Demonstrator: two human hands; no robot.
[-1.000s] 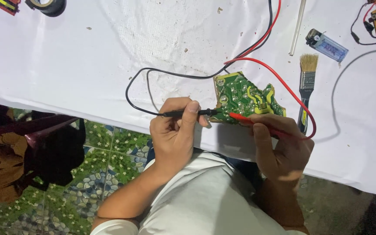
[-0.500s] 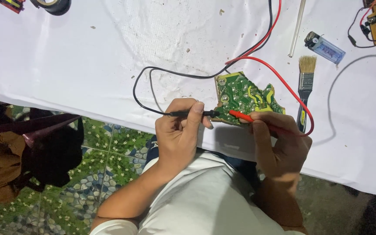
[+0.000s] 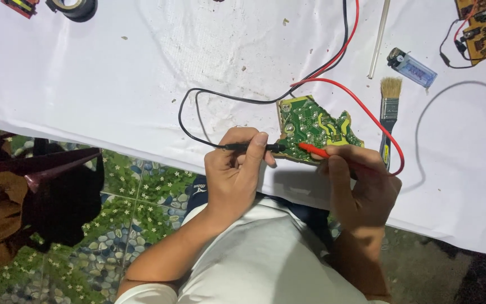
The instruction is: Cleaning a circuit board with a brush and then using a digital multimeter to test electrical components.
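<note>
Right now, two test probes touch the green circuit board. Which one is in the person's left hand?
The black probe, with the black lead, is in the left hand. The red probe is in the right hand, on the green circuit board.

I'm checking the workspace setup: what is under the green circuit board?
The green circuit board lies on the white cloth covering the table. Both probe tips meet its near edge: black probe in the left hand, red probe in the right hand. Anything beneath the board is hidden.
</note>
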